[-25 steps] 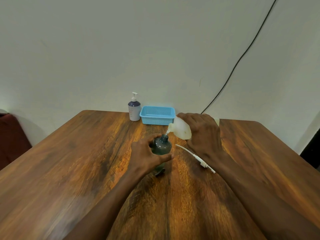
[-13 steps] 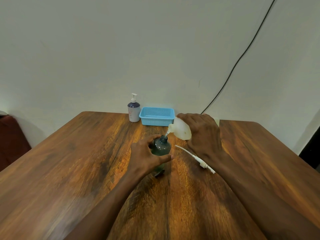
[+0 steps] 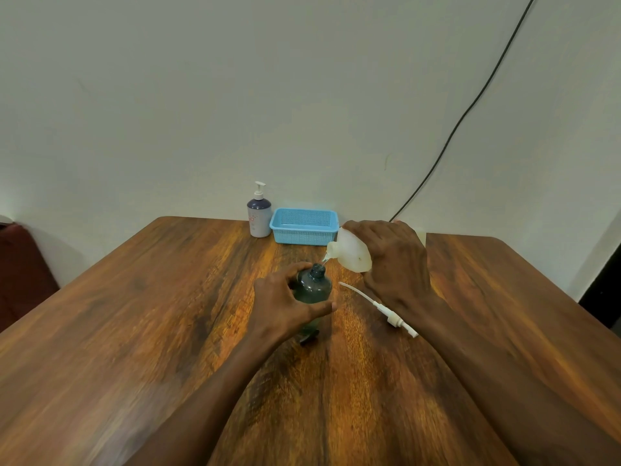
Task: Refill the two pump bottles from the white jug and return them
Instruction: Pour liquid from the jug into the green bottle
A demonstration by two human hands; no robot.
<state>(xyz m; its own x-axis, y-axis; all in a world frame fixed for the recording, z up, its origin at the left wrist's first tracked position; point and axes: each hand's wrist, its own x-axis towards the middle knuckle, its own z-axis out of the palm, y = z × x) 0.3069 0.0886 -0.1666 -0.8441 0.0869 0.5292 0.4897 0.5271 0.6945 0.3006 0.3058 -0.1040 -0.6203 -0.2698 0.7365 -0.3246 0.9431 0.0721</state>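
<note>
A dark green bottle [image 3: 314, 288] stands open-necked on the wooden table [image 3: 134, 331], and my left hand [image 3: 282, 306] grips its side. My right hand [image 3: 393, 264] holds the white jug [image 3: 351, 252] tilted to the left, its spout just above the bottle's neck, with a thin stream running between them. The bottle's white pump with its long tube [image 3: 379, 306] lies on the table right of the bottle. A second pump bottle [image 3: 259, 215], white and dark blue with its pump on, stands at the table's far edge.
A light blue plastic basket [image 3: 304, 227] sits by the far edge, right of the second bottle. A black cable [image 3: 470, 105] runs down the wall behind. A small dark object [image 3: 307, 338] lies at the green bottle's base. A dark red seat [image 3: 20, 270] is at the left.
Hardly anything differs: both hands keep their hold and the jug stays tilted over the green bottle's neck.
</note>
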